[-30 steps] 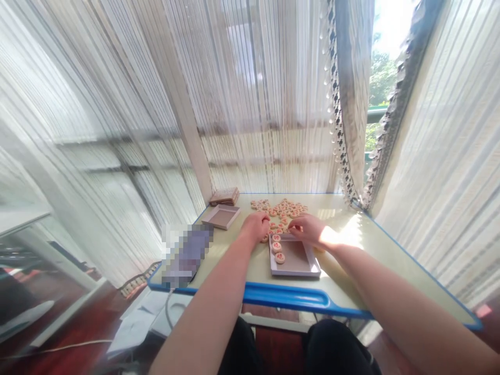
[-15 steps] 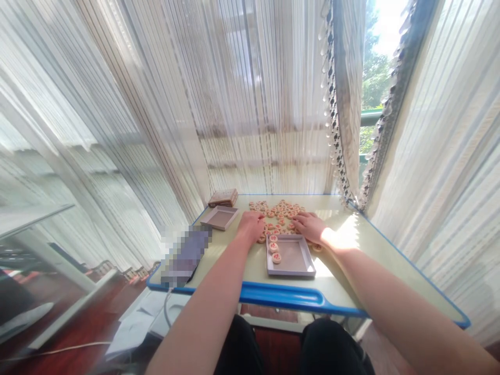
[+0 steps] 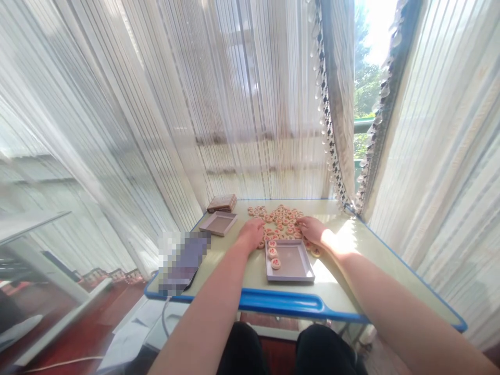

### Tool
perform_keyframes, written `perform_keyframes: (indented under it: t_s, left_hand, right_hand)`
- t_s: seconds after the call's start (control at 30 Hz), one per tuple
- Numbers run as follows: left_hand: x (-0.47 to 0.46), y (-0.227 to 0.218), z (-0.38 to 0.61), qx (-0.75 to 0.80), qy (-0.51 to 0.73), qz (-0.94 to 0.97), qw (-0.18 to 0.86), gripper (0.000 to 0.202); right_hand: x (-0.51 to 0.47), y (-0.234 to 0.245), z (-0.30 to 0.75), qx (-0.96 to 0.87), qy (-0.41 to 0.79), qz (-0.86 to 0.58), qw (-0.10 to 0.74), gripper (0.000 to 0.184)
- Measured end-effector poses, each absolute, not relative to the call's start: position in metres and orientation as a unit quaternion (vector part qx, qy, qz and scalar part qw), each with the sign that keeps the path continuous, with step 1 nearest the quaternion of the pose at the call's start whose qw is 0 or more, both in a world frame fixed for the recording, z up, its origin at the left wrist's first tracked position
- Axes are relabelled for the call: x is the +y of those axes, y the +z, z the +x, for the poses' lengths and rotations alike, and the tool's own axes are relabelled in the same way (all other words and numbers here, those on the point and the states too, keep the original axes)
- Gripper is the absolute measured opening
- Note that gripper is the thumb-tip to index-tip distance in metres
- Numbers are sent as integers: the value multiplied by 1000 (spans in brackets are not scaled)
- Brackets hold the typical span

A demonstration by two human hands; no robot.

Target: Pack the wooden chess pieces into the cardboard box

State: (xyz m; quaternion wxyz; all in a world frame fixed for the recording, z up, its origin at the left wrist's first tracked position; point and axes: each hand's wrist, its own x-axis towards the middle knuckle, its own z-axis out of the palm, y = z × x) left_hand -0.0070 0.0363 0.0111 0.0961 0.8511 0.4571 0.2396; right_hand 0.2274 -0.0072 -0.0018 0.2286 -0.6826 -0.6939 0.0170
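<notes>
A heap of round wooden game pieces [image 3: 279,216] with red marks lies on a pale table with a blue rim [image 3: 281,304]. My left hand [image 3: 252,232] rests with curled fingers on the heap's left edge. My right hand [image 3: 310,228] lies palm down with its fingers bent over pieces on the heap's right side. What either hand grips is hidden. Just in front of both hands sits a shallow grey tray [image 3: 295,260], and three of the pieces lie along its left side.
A second grey tray [image 3: 219,223] and a small brown box [image 3: 222,203] stand at the table's back left. A blurred dark flat object [image 3: 183,260] lies at the front left. Sheer curtains close in on all sides. My knees show under the front edge.
Both hands have moved away from the tray's far edge and farther into the heap of pieces. The view has shifted slightly.
</notes>
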Motion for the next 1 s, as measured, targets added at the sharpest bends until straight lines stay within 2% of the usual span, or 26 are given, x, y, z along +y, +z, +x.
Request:
perform_keyframes:
  t_s: [0.47,1.0]
  left_hand:
    - [29,16,-5,483,226,836,132,37]
    - [29,17,-5,475,230,840,124,33]
  right_hand:
    - [-11,0,221,-714,14,-653,253,35]
    - [-11,1,219,-739,7,-618,267,26]
